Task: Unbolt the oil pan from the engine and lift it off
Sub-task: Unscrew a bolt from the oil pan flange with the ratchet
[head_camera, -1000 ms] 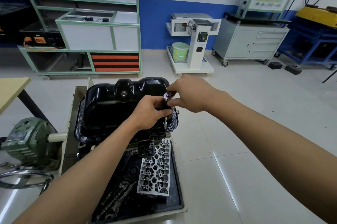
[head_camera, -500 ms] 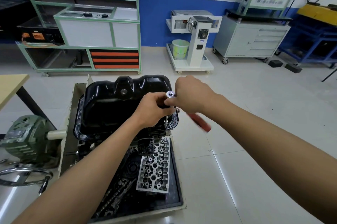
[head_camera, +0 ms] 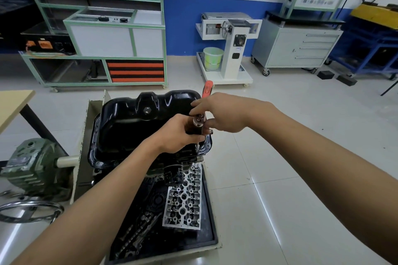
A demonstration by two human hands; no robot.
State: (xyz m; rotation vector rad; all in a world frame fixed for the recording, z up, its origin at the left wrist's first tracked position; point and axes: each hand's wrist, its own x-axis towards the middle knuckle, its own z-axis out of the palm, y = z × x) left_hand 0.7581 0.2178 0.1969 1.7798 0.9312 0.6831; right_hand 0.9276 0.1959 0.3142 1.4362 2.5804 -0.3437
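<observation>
Along the near edge of the black tray (head_camera: 212,241), a bare cylinder head (head_camera: 183,202) lies beside loose shafts (head_camera: 137,230), with an oil filter (head_camera: 173,175) jutting out just above the head's far end. Beyond them the black oil pan (head_camera: 133,129) sits seated on the upturned engine (head_camera: 191,158), its flange down all round.

At the pan's near right corner the left hand (head_camera: 178,135) is wrapped round an upright socket extension (head_camera: 195,128) whose tip meets a flange bolt (head_camera: 196,146). The right hand (head_camera: 224,114) pinches the ratchet (head_camera: 207,89) close to its head, and the red handle points away past the pan's far right corner.

The work appears to be at the unbolting stage, with this corner bolt being backed out and no lift begun. The next move calls for another swing of the handle while the extension is kept square on the bolt, then the remaining rim bolts. A green bucket (head_camera: 213,58) stands by the far blue wall.
</observation>
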